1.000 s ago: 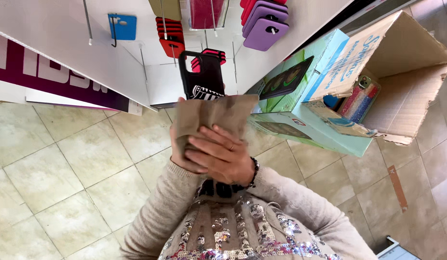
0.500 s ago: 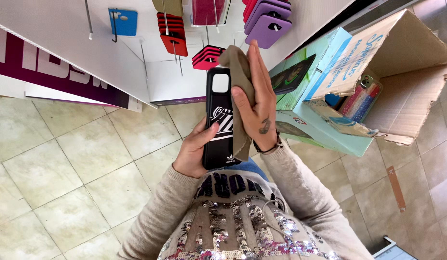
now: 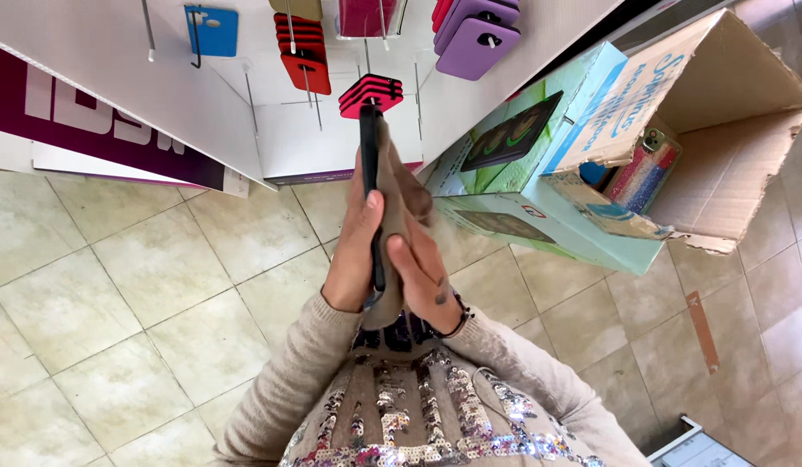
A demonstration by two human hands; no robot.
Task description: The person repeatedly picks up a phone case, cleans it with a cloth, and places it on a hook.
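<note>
Here, grip of left hand [image 3: 356,251]: fingers closed around a black phone case [image 3: 369,164], held edge-on and upright in front of the chest, thumb resting on its near edge.
Grip of right hand [image 3: 422,259]: fingers flat and curled, pressing a grey-brown cloth [image 3: 389,186] against the right face of the case; the cloth hangs down between both palms.
Case position: in the air above the tiled floor [image 3: 115,303], just below the display's lower edge, touching nothing but hands and cloth.
Stage, as judged: wiping appears under way; the case is neither hung nor boxed.
Display wall [image 3: 89,69]: white panels with hooks carrying a blue case [image 3: 212,30], red cases [image 3: 306,60], pink cases [image 3: 370,93] and purple cases [image 3: 479,39].
Right side: a turquoise carton [image 3: 539,216] lying on the floor, beside an open cardboard box [image 3: 729,130].
</note>
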